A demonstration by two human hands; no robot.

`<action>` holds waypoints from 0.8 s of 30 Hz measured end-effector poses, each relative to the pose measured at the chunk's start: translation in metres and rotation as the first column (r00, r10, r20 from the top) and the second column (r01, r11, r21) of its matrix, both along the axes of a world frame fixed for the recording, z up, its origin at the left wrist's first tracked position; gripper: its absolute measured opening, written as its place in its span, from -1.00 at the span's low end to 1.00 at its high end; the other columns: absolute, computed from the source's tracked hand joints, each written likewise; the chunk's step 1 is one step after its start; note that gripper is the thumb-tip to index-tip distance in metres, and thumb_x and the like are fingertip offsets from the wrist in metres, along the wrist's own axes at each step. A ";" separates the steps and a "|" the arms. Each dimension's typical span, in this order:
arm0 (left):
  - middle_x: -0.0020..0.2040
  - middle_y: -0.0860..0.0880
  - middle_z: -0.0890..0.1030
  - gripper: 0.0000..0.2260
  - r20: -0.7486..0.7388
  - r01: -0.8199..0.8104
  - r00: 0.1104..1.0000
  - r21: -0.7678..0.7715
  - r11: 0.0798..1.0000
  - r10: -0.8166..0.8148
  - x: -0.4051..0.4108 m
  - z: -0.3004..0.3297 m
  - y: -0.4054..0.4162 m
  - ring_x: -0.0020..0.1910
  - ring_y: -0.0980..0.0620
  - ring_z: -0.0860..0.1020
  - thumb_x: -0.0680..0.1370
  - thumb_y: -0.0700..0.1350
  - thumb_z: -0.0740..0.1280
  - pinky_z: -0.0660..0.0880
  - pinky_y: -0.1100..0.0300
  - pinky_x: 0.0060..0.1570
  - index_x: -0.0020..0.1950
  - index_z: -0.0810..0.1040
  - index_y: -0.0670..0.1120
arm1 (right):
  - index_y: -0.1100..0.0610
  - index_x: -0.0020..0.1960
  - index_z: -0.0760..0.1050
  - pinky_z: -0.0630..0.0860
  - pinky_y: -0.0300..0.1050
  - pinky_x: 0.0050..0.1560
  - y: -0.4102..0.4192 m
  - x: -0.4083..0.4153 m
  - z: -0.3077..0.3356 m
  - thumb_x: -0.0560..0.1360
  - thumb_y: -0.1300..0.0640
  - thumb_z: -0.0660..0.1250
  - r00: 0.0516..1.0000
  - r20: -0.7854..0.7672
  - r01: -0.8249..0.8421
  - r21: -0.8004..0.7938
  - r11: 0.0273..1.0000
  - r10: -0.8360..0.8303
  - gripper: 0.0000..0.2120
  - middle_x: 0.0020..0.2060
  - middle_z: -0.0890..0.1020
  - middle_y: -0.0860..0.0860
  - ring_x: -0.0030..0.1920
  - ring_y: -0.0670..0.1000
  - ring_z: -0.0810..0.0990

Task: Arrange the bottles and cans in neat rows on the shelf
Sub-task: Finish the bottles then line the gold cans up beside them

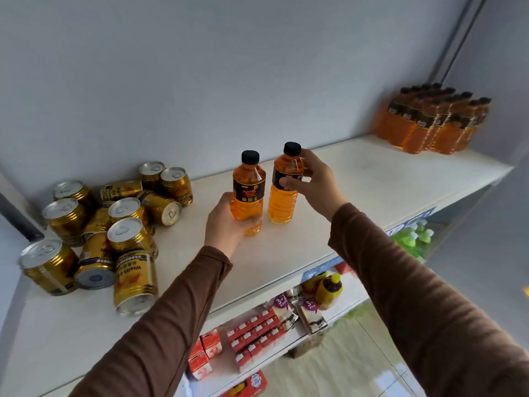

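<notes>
Holding one orange bottle in each hand, the person stood at the white shelf (372,179) with both bottles upright at its middle, well to the left of the finished block of orange bottles (432,121) packed in rows at the shelf's far right end. The left hand (226,224) wrapped its grip around the lower body of the left bottle (248,190), fingers curled round the base, seemingly so it could be slid or lifted without tipping. The right hand (312,181) pinched the right bottle (286,184) high up, thumb on the label and fingers behind the shoulder near the black cap, a hold that looked suited to steering a tall thing from the top. Both bottles stood just beside each other, apart by a narrow gap, and probably were bound for the block on the right. To the left of the held pair lay the gold cans (114,224), a loose heap with some upright and several on their sides, none yet in rows, so by my judgement the cans remained the larger part of the work
</notes>
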State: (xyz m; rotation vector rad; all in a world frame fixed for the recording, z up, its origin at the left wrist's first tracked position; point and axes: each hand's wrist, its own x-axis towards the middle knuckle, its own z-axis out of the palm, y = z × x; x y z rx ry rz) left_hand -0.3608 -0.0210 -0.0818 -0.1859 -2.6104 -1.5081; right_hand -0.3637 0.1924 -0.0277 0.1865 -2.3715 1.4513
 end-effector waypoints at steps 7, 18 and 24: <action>0.13 -0.03 0.63 -0.49 -0.005 0.120 0.993 0.092 0.989 -0.120 0.020 0.011 0.116 0.10 -0.05 0.59 0.36 -0.05 0.59 0.53 -0.09 0.16 0.23 0.48 -0.04 | -0.03 0.31 0.45 0.56 -0.06 0.15 0.121 0.047 0.010 0.40 0.13 0.52 0.994 -0.060 0.091 -0.036 0.995 -0.093 -0.48 0.06 0.65 -0.11 0.09 -0.10 0.62; 0.09 -0.01 0.65 -0.53 0.005 0.164 0.986 0.136 0.977 -0.166 0.044 0.019 0.333 0.05 -0.02 0.62 0.36 -0.07 0.59 0.54 -0.06 0.15 0.19 0.50 -0.04 | -0.04 0.40 0.40 0.52 0.08 0.25 0.335 0.083 0.011 0.42 0.07 0.52 0.987 -0.046 0.153 -0.011 0.988 -0.153 -0.40 0.17 0.62 -0.07 0.18 -0.04 0.59; 0.10 0.01 0.64 -0.56 -0.021 0.200 0.980 0.134 0.971 -0.199 0.016 0.018 0.409 0.07 -0.01 0.60 0.38 -0.06 0.58 0.54 -0.01 0.14 0.18 0.50 -0.01 | -0.06 0.38 0.43 0.52 0.08 0.23 0.408 0.061 0.005 0.41 0.06 0.53 0.976 -0.050 0.208 -0.028 0.978 -0.210 -0.41 0.19 0.61 -0.10 0.19 -0.03 0.57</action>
